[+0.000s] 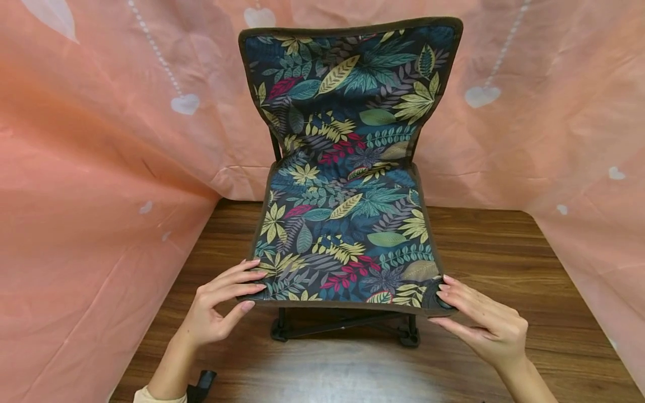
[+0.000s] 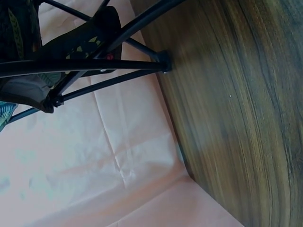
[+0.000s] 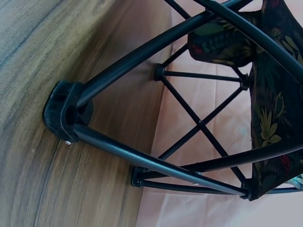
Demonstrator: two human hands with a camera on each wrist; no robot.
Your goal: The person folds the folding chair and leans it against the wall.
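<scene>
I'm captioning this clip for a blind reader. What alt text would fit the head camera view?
Two bare hands hold the front corners of a small folding chair with a dark leaf-print fabric seat and back: the left hand at its front left corner, the right hand at its front right. The chair stands on a wooden table before a pink backdrop.

The folding chair (image 1: 347, 184) stood on the surface (image 1: 504, 252), its back toward the draped cloth (image 1: 90, 168) that rose behind it and along both sides. The left hand (image 1: 221, 305) rested at the front left corner of the seat, fingers on top and thumb below the edge. The right hand (image 1: 478, 324) touched the front right corner. Beneath the seat, crossed frame bars (image 3: 199, 125) ran down to a foot (image 3: 66, 113) set on the surface.
</scene>
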